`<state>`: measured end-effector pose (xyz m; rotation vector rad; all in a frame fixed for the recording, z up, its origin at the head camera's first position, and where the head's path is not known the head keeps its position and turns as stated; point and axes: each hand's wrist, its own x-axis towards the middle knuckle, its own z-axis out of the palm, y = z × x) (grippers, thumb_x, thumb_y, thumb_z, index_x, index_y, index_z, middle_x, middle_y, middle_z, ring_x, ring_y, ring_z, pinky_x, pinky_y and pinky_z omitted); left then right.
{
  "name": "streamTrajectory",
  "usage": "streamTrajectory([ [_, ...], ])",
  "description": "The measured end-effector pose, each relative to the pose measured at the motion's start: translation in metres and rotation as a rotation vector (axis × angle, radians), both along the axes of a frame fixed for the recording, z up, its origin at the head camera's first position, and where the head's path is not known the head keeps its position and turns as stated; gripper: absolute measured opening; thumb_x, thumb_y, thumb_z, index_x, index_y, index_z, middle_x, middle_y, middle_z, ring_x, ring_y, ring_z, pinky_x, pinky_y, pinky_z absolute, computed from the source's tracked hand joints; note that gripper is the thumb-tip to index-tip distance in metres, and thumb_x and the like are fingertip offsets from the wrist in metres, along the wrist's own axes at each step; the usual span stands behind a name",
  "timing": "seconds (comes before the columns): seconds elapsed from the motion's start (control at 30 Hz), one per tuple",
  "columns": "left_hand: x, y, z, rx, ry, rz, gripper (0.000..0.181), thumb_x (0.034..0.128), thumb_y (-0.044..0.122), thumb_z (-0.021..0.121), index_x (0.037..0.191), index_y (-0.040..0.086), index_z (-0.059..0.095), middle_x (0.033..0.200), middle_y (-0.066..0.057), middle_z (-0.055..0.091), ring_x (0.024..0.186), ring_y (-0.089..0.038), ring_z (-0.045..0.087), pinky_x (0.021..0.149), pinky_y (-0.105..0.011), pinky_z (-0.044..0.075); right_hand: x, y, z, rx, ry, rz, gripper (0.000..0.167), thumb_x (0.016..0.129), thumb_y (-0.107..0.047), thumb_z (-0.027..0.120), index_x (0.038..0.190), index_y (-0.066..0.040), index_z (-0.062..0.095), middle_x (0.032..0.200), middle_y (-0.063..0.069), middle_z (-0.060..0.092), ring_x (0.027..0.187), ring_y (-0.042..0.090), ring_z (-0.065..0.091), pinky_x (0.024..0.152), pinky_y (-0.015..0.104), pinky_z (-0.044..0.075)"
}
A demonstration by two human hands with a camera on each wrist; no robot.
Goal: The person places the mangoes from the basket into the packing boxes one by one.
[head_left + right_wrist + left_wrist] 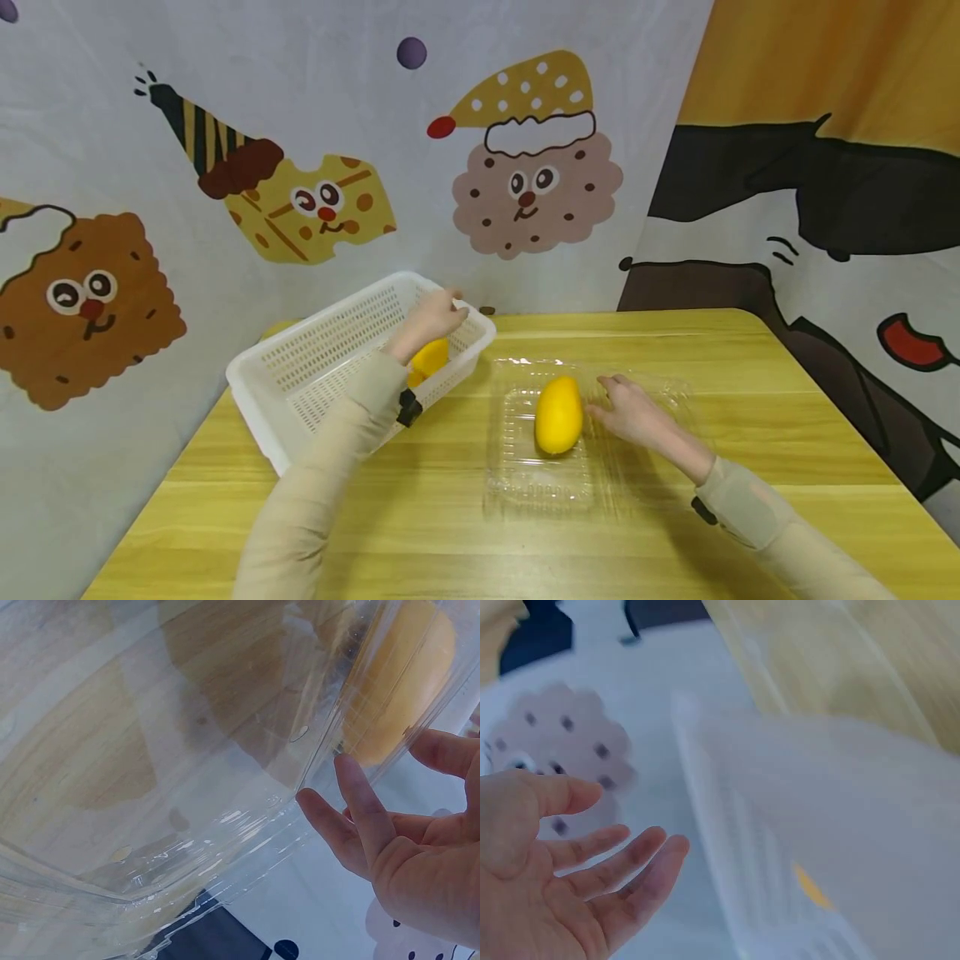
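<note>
My left hand (433, 318) is over the back right part of the white basket (247, 367); its fingers are spread and hold nothing in the left wrist view. Yellow fruit (431, 358) lies in the basket below that hand, partly hidden. A yellow mango (558, 415) rests in the left half of a clear plastic box (543, 498) that lies unfolded. Beside the mango, on its right, is my right hand (637, 412), with fingers extended near the box's middle fold. In the right wrist view the fingertips are by the clear plastic; whether they touch it I cannot tell.
The basket stands at a slant at the back left of the wooden table (450, 542), by its back edge. The box's other half (667, 392) lies partly under my right forearm. Behind the table hangs a cloth (337, 75) with cartoon figures.
</note>
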<state>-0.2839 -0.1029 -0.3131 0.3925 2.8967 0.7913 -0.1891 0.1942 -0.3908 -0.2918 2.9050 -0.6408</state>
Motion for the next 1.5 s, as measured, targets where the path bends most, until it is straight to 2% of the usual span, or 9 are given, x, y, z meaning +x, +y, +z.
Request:
streamTrajectory([
  [0.13,-0.01,-0.019,-0.01,-0.08,-0.003,0.035,0.047,0.098,0.021,0.045,0.137,-0.005,0.043,0.128,-0.024,0.057,0.085,-0.026,0.057,0.077,-0.035,0.049,0.0,0.0,-0.001,0.002,0.003,0.003,0.062,0.093,-0.023,0.059,0.137,0.014,0.036,0.138,0.038,0.038,0.119,0.051,0.048,0.096,0.058,0.045],
  [0.23,-0.014,-0.025,-0.014,-0.158,-0.068,0.028,0.053,0.0974,0.023,0.045,0.142,-0.005,0.037,0.141,-0.024,0.047,0.106,-0.032,0.057,0.095,-0.041,0.047,0.0,0.0,-0.001,-0.001,0.003,0.003,0.062,0.093,-0.024,0.058,0.137,0.014,0.036,0.138,0.038,0.038,0.12,0.051,0.047,0.097,0.058,0.045],
  [0.33,-0.014,-0.025,-0.016,-0.152,-0.206,0.029,0.061,0.0956,0.024,0.048,0.148,0.001,0.028,0.152,-0.019,0.033,0.137,-0.035,0.037,0.113,-0.048,0.033,0.0,0.001,-0.002,-0.003,0.011,0.011,0.061,0.093,-0.023,0.058,0.137,0.014,0.037,0.137,0.039,0.038,0.12,0.051,0.047,0.097,0.058,0.045],
  [0.5,-0.011,-0.017,-0.016,-0.142,-0.362,0.053,0.066,0.0943,0.027,0.051,0.151,0.008,0.023,0.157,-0.013,0.026,0.144,-0.033,0.025,0.118,-0.051,0.023,0.0,0.001,-0.002,0.0,0.024,0.03,0.061,0.093,-0.023,0.058,0.136,0.015,0.037,0.135,0.04,0.039,0.118,0.051,0.049,0.095,0.057,0.046],
  [0.7,-0.015,-0.013,-0.006,-0.161,-0.367,0.027,0.06,0.0943,0.022,0.051,0.147,0.003,0.03,0.15,-0.018,0.036,0.139,-0.034,0.035,0.115,-0.051,0.028,0.0,0.0,-0.002,0.004,0.017,0.024,0.061,0.094,-0.023,0.057,0.137,0.014,0.036,0.137,0.039,0.038,0.121,0.052,0.046,0.098,0.059,0.044],
  [0.93,-0.018,-0.023,0.003,-0.237,-0.371,0.002,0.062,0.0964,0.024,0.046,0.149,0.001,0.023,0.155,-0.02,0.026,0.143,-0.036,0.025,0.119,-0.049,0.021,0.0,0.0,0.0,-0.001,0.008,0.016,0.062,0.094,-0.024,0.057,0.138,0.014,0.035,0.139,0.039,0.036,0.122,0.052,0.045,0.099,0.059,0.042],
  [1.07,-0.02,-0.03,-0.001,-0.311,-0.351,-0.031,0.062,0.0961,0.024,0.046,0.149,0.0,0.024,0.154,-0.02,0.028,0.142,-0.037,0.027,0.118,-0.049,0.022,0.001,0.0,0.0,0.0,0.004,0.012,0.062,0.093,-0.024,0.058,0.138,0.013,0.036,0.138,0.039,0.037,0.121,0.052,0.045,0.099,0.06,0.042],
  [1.27,-0.022,-0.038,-0.009,-0.41,-0.378,0.005,0.065,0.0975,0.029,0.046,0.152,0.006,0.018,0.157,-0.016,0.023,0.145,-0.035,0.023,0.119,-0.049,0.021,0.002,-0.001,0.0,0.009,0.009,0.017,0.062,0.093,-0.024,0.058,0.138,0.014,0.036,0.137,0.039,0.037,0.121,0.052,0.045,0.099,0.059,0.042],
  [1.5,-0.026,-0.045,-0.028,-0.356,-0.429,0.043,0.069,0.0981,0.033,0.045,0.152,0.005,0.012,0.158,-0.019,0.016,0.146,-0.037,0.018,0.119,-0.052,0.017,0.002,-0.001,-0.001,0.011,0.013,0.017,0.062,0.094,-0.024,0.057,0.137,0.014,0.036,0.137,0.04,0.037,0.121,0.052,0.045,0.099,0.059,0.042],
])
